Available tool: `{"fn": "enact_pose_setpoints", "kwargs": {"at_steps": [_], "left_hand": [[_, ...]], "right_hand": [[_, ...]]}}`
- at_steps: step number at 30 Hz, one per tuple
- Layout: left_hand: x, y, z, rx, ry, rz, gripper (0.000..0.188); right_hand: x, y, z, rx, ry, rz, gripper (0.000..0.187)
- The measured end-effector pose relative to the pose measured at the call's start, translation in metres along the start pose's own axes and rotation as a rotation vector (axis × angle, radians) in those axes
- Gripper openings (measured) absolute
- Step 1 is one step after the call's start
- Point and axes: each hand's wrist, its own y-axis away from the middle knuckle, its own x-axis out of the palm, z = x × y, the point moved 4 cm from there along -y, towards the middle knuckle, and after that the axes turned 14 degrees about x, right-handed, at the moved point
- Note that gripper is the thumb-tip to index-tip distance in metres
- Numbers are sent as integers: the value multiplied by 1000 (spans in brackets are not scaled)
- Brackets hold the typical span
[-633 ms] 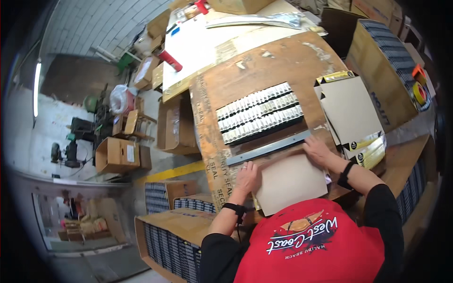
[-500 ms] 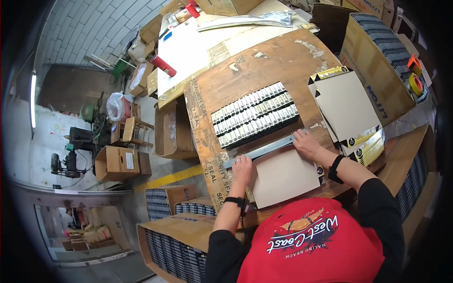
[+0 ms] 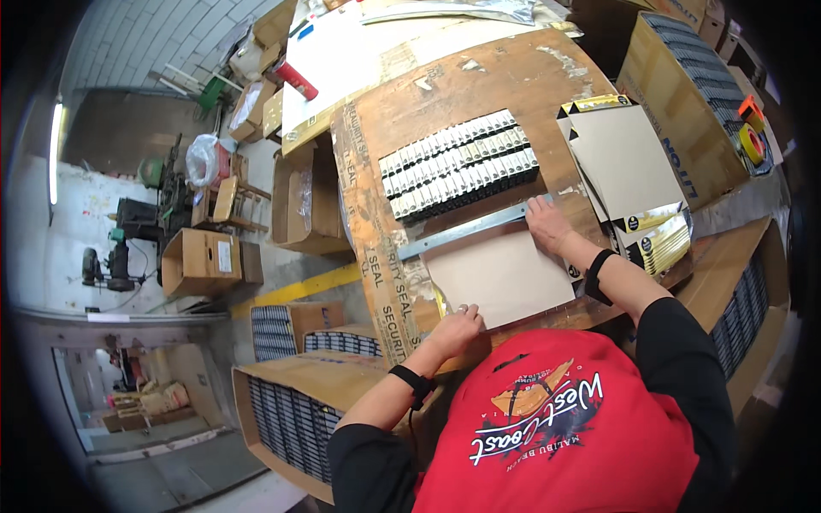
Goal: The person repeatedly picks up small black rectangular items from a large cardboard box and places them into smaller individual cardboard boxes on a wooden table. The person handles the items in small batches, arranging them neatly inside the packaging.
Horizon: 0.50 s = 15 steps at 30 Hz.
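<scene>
A plain cardboard sheet (image 3: 505, 278), with yellow and black printing at its edges, lies at the table's near side. Along its far edge runs a flat metal bar (image 3: 466, 229). My right hand (image 3: 549, 226) is closed on the bar's right end. At the sheet's near left corner is my left hand (image 3: 457, 331), its fingers bunched against the edge; the fingertips are partly hidden. Just beyond the bar stand several small packed boxes (image 3: 462, 167) in three tight rows, pale on top and dark at the sides.
More cardboard sheets (image 3: 620, 162) are stacked on the right of the wooden table (image 3: 479, 73). Large cartons of packed boxes stand at far right (image 3: 684, 111), near right (image 3: 748, 308) and near left (image 3: 282, 419). A tape dispenser (image 3: 753, 128) rests on the far carton. A red cylinder (image 3: 296, 79) lies far left.
My left hand has left the bar's left end and come back to the sheet's near left corner. My right hand stays at the bar's right end. The whole view has shifted slightly.
</scene>
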Motion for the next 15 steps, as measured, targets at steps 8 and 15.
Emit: {"fn": "enact_pose_setpoints", "kwargs": {"at_steps": [8,15], "left_hand": [[31,1,-12,-167,-227,-171,16],[40,20,-11,-548,-102,-347,10]], "right_hand": [[-60,103,11,-733,-191,422,40],[-21,113,-32,-610,-382,500,14]]}}
